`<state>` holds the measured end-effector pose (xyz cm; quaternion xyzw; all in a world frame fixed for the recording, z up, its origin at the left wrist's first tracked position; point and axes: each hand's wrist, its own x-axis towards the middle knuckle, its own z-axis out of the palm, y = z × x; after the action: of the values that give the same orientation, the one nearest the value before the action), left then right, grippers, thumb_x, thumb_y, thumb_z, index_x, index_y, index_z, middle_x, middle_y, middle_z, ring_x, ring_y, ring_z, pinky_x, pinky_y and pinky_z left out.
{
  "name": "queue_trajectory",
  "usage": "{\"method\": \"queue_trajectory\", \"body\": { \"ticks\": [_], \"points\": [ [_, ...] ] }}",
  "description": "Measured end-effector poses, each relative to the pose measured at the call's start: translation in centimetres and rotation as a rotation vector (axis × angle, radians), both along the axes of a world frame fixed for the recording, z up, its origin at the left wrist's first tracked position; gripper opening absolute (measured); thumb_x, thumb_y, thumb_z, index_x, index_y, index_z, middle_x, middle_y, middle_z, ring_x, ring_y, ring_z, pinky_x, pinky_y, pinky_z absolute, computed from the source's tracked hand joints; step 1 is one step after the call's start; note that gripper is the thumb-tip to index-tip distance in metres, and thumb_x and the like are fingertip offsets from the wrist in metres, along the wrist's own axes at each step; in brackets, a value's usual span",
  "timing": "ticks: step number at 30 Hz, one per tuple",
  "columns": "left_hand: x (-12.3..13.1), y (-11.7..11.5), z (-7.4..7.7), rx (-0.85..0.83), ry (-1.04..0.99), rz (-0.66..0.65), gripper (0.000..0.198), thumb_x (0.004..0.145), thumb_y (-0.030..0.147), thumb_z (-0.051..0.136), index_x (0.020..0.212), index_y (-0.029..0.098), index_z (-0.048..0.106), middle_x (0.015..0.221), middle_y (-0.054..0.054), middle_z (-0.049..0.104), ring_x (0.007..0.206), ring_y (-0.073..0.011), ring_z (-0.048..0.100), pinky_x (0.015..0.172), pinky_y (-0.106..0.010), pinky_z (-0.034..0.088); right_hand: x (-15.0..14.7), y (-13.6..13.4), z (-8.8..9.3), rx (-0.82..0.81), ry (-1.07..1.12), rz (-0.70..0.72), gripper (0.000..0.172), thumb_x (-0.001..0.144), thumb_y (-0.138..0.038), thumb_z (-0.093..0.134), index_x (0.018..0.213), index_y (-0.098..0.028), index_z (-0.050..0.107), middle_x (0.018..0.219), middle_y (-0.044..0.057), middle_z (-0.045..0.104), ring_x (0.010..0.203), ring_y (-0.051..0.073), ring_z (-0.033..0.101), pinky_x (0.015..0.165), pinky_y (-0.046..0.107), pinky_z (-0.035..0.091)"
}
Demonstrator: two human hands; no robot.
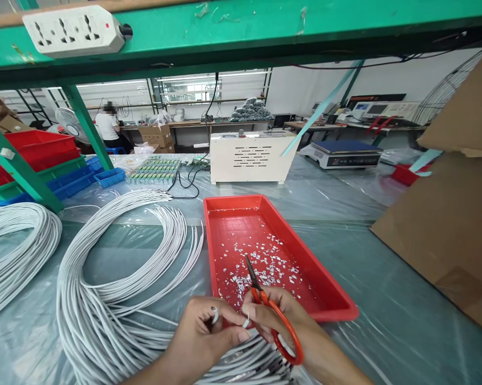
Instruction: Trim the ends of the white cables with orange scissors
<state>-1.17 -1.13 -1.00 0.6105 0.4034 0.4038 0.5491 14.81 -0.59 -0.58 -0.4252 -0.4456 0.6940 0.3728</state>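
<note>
My left hand (203,334) is closed, pinching a white cable (246,321) near its end between thumb and forefinger. My right hand (300,326) holds scissors (283,334) with orange handles, their dark blades pointing forward and looking nearly closed. The right thumb and fingertips meet the left fingertips at the cable end. Both hands are over the near end of a red tray (232,214), whose floor is strewn with small silvery scraps (265,264). A big coil of white cables (80,272) lies to the left, and many loose cable ends run beneath my hands.
Another cable coil (24,251) lies far left. Behind the tray stand a cream machine (252,158) and a weighing scale (341,155). Cardboard (445,235) rises at right. A green beam (241,32) with a power strip (74,32) crosses overhead. A person (108,128) sits in the background.
</note>
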Motion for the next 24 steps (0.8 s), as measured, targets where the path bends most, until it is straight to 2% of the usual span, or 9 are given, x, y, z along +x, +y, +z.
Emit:
{"method": "queue_trajectory", "body": {
  "ticks": [4,6,10,16,24],
  "points": [
    [0.3,0.3,0.0,-0.218,-0.124,-0.020,0.023,0.063,0.030,0.071,0.072,0.012,0.061,0.049,0.003,0.053,0.039,-0.0041,0.035,0.035,-0.015,0.027,-0.2,0.0,0.1,0.056,-0.029,-0.078,0.035,0.066,-0.049,0.062,0.066,-0.015,0.053,0.040,-0.009,0.039,0.036,0.004,0.030,0.038,0.018,0.020],
    [0.4,0.3,0.1,-0.266,-0.166,-0.018,0.030,0.062,0.031,0.072,0.080,0.014,0.056,0.052,0.003,0.057,0.035,-0.0036,0.037,0.030,-0.013,0.030,-0.3,0.0,0.1,0.078,-0.041,-0.133,0.036,0.067,-0.051,0.061,0.063,-0.016,0.052,0.040,-0.009,0.038,0.037,0.005,0.031,0.038,0.018,0.022],
    [0.6,0.0,0.1,-0.254,-0.207,0.046,0.035,0.063,0.032,0.071,0.086,0.015,0.050,0.052,0.006,0.055,0.029,-0.0016,0.040,0.028,-0.011,0.034,-0.2,-0.2,0.6,0.080,-0.069,-0.164,0.038,0.066,-0.052,0.061,0.060,-0.016,0.051,0.041,-0.008,0.038,0.038,0.005,0.030,0.039,0.018,0.022],
    [0.6,-0.5,-0.2,-0.226,-0.219,0.059,0.035,0.064,0.031,0.071,0.091,0.016,0.054,0.054,0.006,0.052,0.031,-0.0049,0.051,0.030,-0.011,0.039,-0.5,0.0,1.2,0.126,-0.088,-0.147,0.040,0.056,-0.052,0.068,0.053,-0.016,0.049,0.042,-0.009,0.034,0.038,0.005,0.027,0.037,0.018,0.020],
    [0.7,-0.7,-0.1,-0.151,-0.172,0.072,0.030,0.066,0.031,0.068,0.090,0.013,0.063,0.050,0.006,0.049,0.033,-0.0068,0.054,0.034,-0.013,0.040,-1.2,0.1,-0.3,0.249,-0.143,-0.203,0.037,0.063,-0.043,0.067,0.054,-0.017,0.043,0.051,-0.007,0.033,0.049,0.007,0.028,0.045,0.019,0.025]
  ]
}}
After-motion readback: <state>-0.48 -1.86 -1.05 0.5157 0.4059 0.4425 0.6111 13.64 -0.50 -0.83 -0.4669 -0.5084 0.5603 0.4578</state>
